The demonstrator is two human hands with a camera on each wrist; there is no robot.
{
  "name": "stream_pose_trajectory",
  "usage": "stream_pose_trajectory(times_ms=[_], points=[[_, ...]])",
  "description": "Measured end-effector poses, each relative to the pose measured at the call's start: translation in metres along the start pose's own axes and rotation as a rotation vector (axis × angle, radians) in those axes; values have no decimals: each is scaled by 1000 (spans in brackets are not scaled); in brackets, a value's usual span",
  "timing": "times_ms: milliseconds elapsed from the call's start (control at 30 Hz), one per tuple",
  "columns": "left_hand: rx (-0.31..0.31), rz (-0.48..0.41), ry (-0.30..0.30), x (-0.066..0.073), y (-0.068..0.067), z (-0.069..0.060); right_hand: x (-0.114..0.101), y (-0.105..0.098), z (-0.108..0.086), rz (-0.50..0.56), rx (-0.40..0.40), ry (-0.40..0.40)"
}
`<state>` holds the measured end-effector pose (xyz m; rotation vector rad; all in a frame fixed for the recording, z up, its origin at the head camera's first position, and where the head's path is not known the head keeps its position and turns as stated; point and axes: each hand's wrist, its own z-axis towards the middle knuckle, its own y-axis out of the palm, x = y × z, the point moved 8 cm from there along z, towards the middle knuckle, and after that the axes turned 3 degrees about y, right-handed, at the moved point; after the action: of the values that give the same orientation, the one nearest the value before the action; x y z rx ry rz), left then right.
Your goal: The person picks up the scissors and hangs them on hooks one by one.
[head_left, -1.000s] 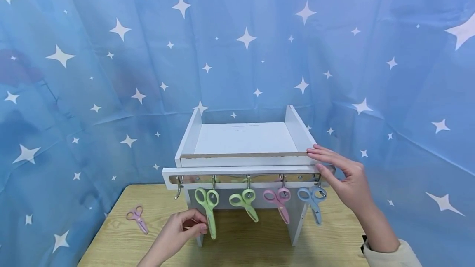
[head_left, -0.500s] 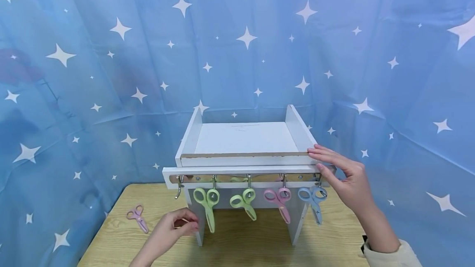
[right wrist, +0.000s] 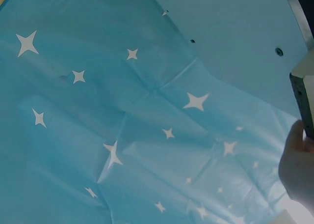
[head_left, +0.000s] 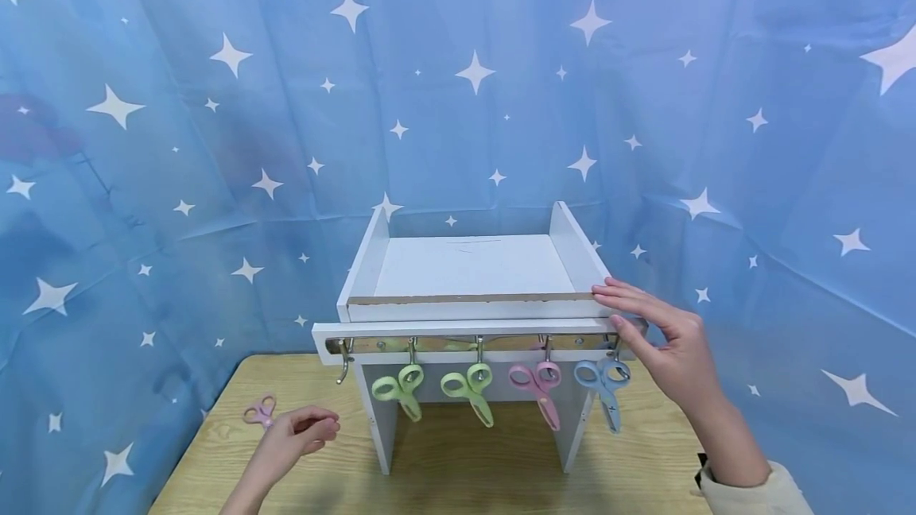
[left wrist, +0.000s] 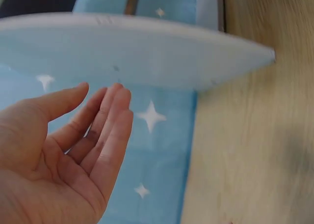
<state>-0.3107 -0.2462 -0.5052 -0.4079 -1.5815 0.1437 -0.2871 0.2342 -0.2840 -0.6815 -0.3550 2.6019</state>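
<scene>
My left hand [head_left: 292,437] hovers over the table, left of the white shelf [head_left: 472,312], holding nothing. Its fingers [left wrist: 110,135] are relaxed and gently bent in the left wrist view. Behind it lie pink scissors [head_left: 265,420], their blades hidden by the hand. My right hand [head_left: 665,348] rests on the shelf's front right corner, fingers on the upper edge and thumb near the hook rail [head_left: 440,346]. From the hooks hang green scissors [head_left: 408,397], a second green pair [head_left: 475,397], pink scissors [head_left: 541,394] and blue scissors [head_left: 607,392].
The leftmost hook [head_left: 343,364] carries no scissors. Shelf and loose scissors stand on a wood-grain table [head_left: 336,491]. A blue curtain with white stars [head_left: 458,118] hangs behind and at both sides. The shelf's side panel [left wrist: 147,52] crosses the left wrist view.
My left hand has moved left, away from the leftmost green scissors, which swing on their hook and now point down to the right. The right hand has stayed on the shelf corner.
</scene>
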Motion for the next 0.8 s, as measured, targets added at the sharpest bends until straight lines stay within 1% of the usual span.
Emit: stream_pose_trajectory(times_ms=[100,167,267,367,467,533,633,733,800], points=[[79,19,-66,-16,-14,2,0,0,0,-4,-1,-2],[131,27,-94,-24,-22,3,0,0,0,-6,0,-3],[192,42,-135,-36,-33,5,0,0,0,-3,1,-5],[228,65,-172,-48,-44,9,0,0,0,0,1,-9],[263,96,-195,-62,-57,12,-1,0,0,0,0,-9],[287,124,-208,-71,-65,12,-1,-1,0,0,-1,-9],[312,136,-227,-83,-74,12,-1,-1,1,-3,-3,-7],[337,186,-250,-94,-82,11,-1,-1,0,-6,-3,-5],[353,250,-279,-101,-88,9,-1,0,0,-7,-5,-6]])
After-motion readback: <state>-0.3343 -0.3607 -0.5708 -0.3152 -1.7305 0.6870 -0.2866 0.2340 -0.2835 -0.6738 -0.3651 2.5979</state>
